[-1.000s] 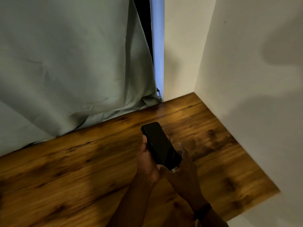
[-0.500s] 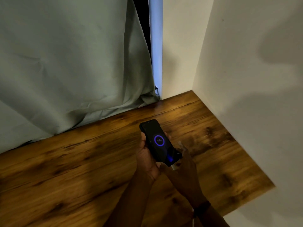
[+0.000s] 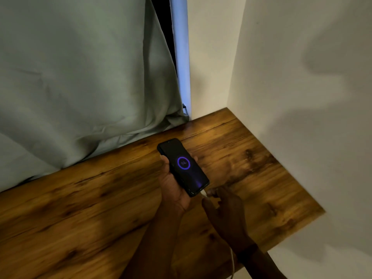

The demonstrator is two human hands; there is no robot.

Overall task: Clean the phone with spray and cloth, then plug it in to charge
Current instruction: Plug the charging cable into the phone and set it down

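My left hand holds a black phone above the wooden table, screen up. A purple charging ring with a number glows on the screen. A white charging cable is plugged into the phone's bottom edge and runs down under my right wrist. My right hand hovers just right of the plug, its fingers loosely apart and their tips close to the connector. No spray bottle or cloth is in view.
A pale green curtain hangs behind the table and rests on its back edge. White walls close off the right side and the far corner. The table's right edge runs diagonally along the wall. A dark band sits on my right wrist.
The phone screen went from dark to a lit purple charging ring. My right hand has loosened off the plug and slid slightly down and right. The phone stays in my left hand.
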